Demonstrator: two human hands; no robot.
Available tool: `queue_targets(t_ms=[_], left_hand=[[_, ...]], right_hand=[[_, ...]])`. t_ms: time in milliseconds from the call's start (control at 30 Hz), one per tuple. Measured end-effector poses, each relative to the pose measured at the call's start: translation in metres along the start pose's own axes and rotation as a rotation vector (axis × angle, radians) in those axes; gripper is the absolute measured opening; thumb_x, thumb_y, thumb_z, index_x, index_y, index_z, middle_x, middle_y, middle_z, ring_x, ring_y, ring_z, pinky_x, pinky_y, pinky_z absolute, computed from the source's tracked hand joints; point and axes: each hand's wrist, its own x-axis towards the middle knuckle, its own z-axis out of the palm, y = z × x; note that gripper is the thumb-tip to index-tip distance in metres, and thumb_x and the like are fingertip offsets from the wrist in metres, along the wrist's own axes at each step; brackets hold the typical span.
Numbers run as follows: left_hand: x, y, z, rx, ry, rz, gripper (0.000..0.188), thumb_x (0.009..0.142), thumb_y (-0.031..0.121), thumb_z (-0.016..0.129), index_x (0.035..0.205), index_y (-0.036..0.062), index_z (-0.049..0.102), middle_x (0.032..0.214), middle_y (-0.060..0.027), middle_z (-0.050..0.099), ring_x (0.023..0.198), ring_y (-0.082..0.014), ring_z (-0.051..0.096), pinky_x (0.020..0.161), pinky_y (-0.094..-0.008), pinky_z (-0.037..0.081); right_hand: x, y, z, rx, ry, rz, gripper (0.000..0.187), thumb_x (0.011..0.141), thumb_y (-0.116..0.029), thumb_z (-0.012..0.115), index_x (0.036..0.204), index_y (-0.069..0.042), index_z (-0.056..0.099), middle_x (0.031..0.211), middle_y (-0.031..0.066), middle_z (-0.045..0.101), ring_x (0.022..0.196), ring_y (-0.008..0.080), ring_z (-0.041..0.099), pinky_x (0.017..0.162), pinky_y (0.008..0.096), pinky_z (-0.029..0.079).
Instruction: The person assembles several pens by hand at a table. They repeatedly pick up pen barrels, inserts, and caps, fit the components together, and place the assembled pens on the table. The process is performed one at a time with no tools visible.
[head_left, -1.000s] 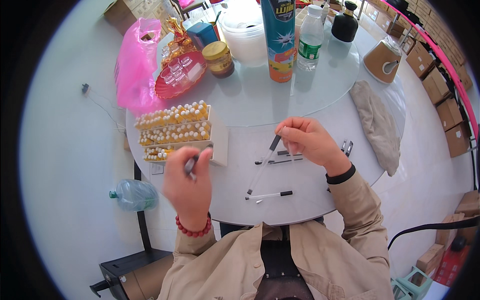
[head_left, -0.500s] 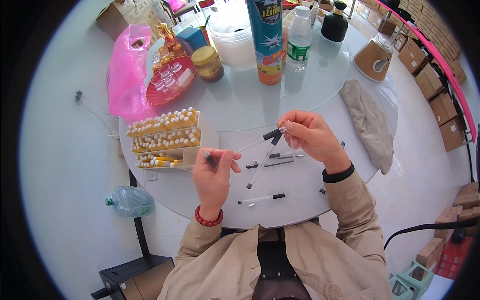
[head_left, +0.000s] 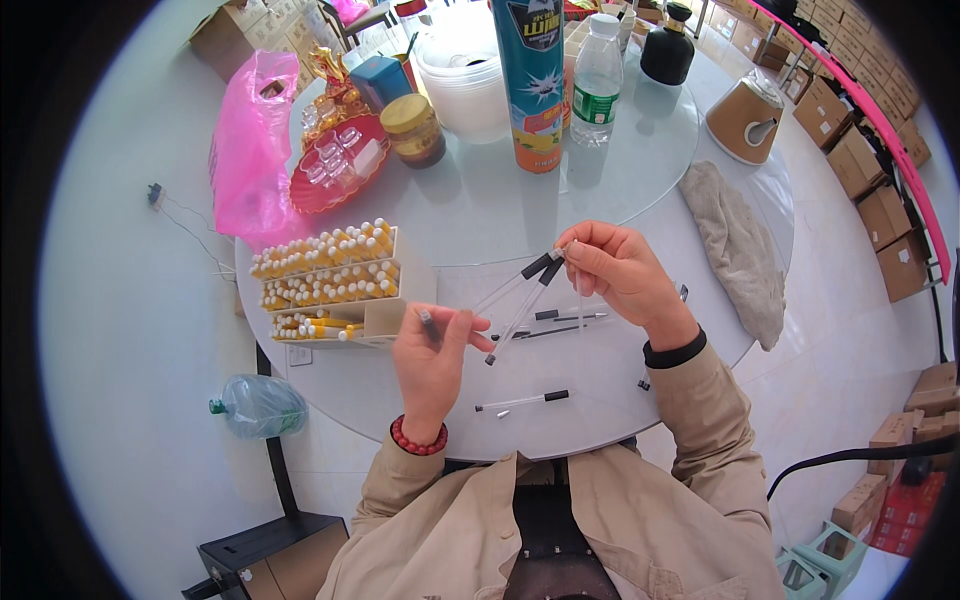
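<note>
Pinching a clear pen (head_left: 510, 286) above the counter (head_left: 600, 415) between closed thumb and fingers, the left hand (head_left: 430, 365) holds its left end; the right hand (head_left: 622, 268) pinches the far end and a second pen (head_left: 515, 322). Progress looks partial: both wear black grips (head_left: 549, 270), while another pen (head_left: 535, 399) and a small silver piece (head_left: 503, 414) lie loose nearby, apparently unfinished.

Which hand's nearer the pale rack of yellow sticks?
Left. The left hand is by the near right corner of the rack; the right hand is farther right, holding pens.
</note>
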Motion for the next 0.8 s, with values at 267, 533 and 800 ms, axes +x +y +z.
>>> queue_targets(t_ms=[267, 533, 800], left_hand=[[-0.02, 0.032, -0.035, 0.475, 0.332, 0.469, 0.01, 0.095, 0.01, 0.065, 0.097, 0.0024, 0.059, 0.083, -0.0063, 0.068, 0.065, -0.0085, 0.062, 0.056, -0.0203, 0.047], [-0.021, 0.08, -0.083, 0.871, 0.44, 0.444, 0.013, 0.089, 0.011, 0.072, 0.089, 0.0012, 0.064, 0.078, -0.0024, 0.063, 0.063, -0.0085, 0.052, 0.055, -0.0226, 0.04], [0.005, 0.07, -0.076, 1.251, 0.241, 0.393, 0.026, 0.083, 0.01, 0.075, 0.107, 0.0041, 0.065, 0.085, -0.0071, 0.055, 0.07, -0.0185, 0.056, 0.062, -0.0298, 0.047]], right_hand=[[-0.001, -0.001, 0.002, 0.003, 0.025, 0.019, 0.017, 0.096, -0.015, 0.062, 0.102, 0.0, 0.066, 0.075, -0.0015, 0.059, 0.064, 0.0045, 0.054, 0.058, 0.0198, 0.043], [-0.002, -0.001, 0.005, -0.006, -0.02, 0.024, 0.016, 0.096, -0.014, 0.062, 0.102, 0.0, 0.066, 0.076, -0.0012, 0.059, 0.064, 0.0037, 0.054, 0.057, 0.0188, 0.044], [-0.002, 0.0, 0.005, -0.009, -0.028, 0.03, 0.017, 0.096, -0.015, 0.062, 0.102, 0.0, 0.066, 0.076, -0.0014, 0.059, 0.064, 0.0036, 0.053, 0.058, 0.019, 0.044]])
